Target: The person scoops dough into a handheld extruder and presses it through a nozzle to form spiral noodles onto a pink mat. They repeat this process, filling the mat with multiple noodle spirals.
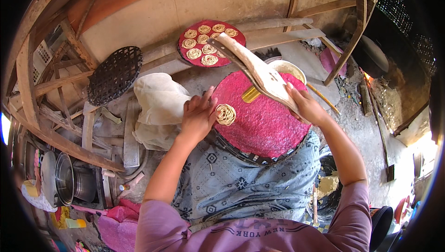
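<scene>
My left hand [200, 113], fingers apart, is at the left edge of a round pink mat [264, 131], right beside a coiled nest of pale strands [226, 114]. My right hand [303, 103] grips a long pale wooden tool [248, 59], held slanting over the mat, with a brass-coloured cylinder [250, 95] beneath it. The mat rests on a dark woven tray on my lap, over a grey patterned cloth [241, 182]. A pale bowl [296, 71] is partly hidden behind the tool.
Behind, a red round tray [222, 58] holds several nests on wooden planks. A black woven tray [115, 76] and crumpled pale sheet [157, 99] lie left, pots [79, 185] lower left. At right are timber posts, a dark pan [371, 55] over fire and a long stick [324, 99].
</scene>
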`<state>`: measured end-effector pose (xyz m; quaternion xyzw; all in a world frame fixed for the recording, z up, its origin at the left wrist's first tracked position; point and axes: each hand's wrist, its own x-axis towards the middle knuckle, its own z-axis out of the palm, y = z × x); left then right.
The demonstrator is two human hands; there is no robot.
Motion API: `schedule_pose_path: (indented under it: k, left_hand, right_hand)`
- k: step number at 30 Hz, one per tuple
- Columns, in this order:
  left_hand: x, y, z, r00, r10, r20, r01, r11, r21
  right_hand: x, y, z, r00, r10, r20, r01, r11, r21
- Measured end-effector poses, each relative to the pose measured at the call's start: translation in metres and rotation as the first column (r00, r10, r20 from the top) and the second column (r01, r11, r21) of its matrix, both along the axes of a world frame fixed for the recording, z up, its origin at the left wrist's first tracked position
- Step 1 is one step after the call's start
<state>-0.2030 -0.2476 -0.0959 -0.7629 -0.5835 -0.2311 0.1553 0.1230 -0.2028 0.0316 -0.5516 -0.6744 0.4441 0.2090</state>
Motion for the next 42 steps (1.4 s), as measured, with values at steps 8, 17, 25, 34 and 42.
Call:
schedule_pose_path:
  k: [8,17,25,34,42]
  left_hand:
    - [0.018,-0.074,0.014,0.912,-0.074,0.404,0.031,0.993,0.113]
    - [-0.008,-0.159,0.118,0.943,-0.099,0.318,-0.165,0.691,0.704]
    - [0.055,-0.134,-0.033,0.796,-0.297,0.528,0.368,0.929,-0.033]
    - [0.053,-0.142,-0.126,0.858,-0.005,0.514,0.327,0.777,-0.538]
    - [0.028,-0.165,-0.147,0.878,0.127,0.462,0.217,0.755,-0.619]
  right_hand:
    - [0.057,-0.044,-0.006,0.909,-0.138,-0.392,0.136,0.990,-0.034]
    - [0.107,-0.080,-0.021,0.803,-0.306,-0.511,0.286,0.951,-0.120]
    - [0.125,-0.092,0.009,0.742,-0.211,-0.636,0.288,0.957,0.018]
    - [0.138,-0.103,0.021,0.656,-0.117,-0.746,0.275,0.957,0.092]
    - [0.147,-0.106,0.016,0.663,-0.066,-0.745,0.244,0.960,0.133]
